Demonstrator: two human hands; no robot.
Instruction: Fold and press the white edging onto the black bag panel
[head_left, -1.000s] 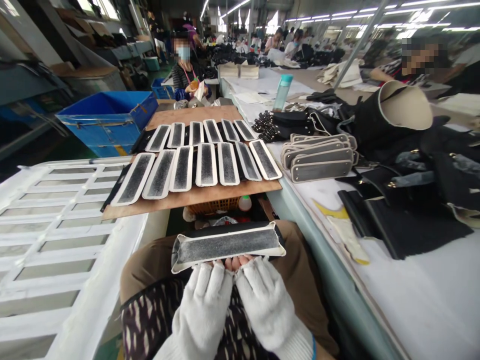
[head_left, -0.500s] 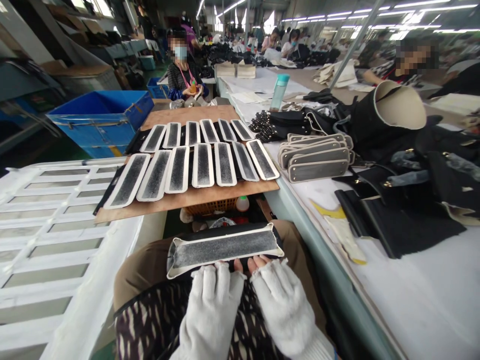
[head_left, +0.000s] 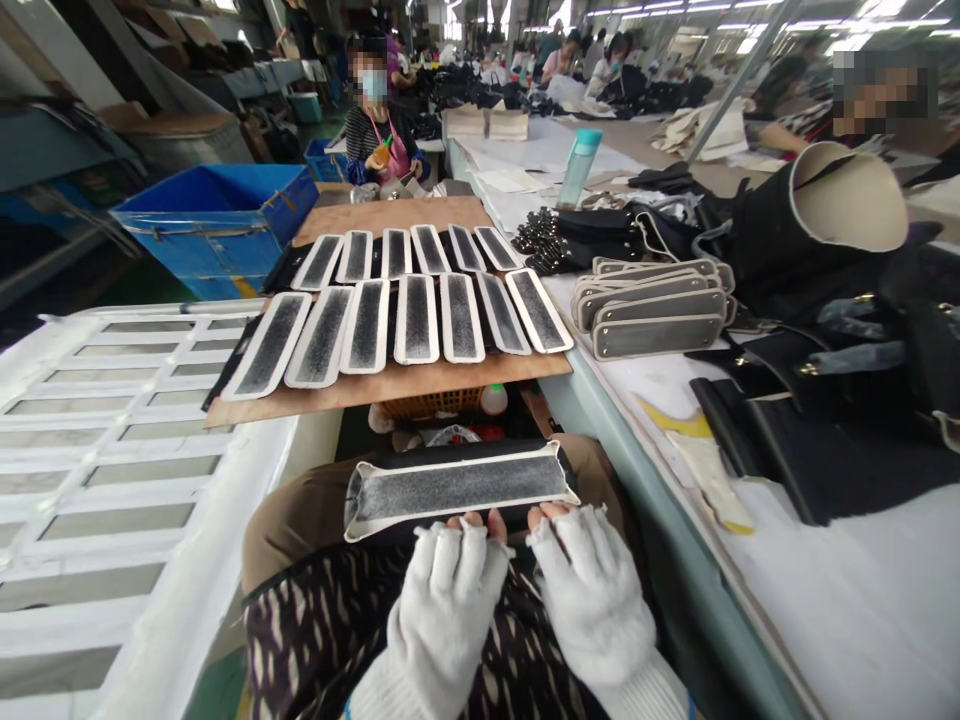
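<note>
"Gripping that pale-edged panel (head_left: 461,487), or just touching?"

"Can't tell: the left hand (head_left: 452,590) and right hand (head_left: 595,592) have fingertips at its near edge, undersides hidden. It lies across the lap (head_left: 291,525)."

"What might go wrong?"

"Uneven pressure could skew its edge; a tilted lap could let it slide."

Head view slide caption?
Gloved left hand and right hand at the near edge of a white-rimmed piece across the lap.
</note>
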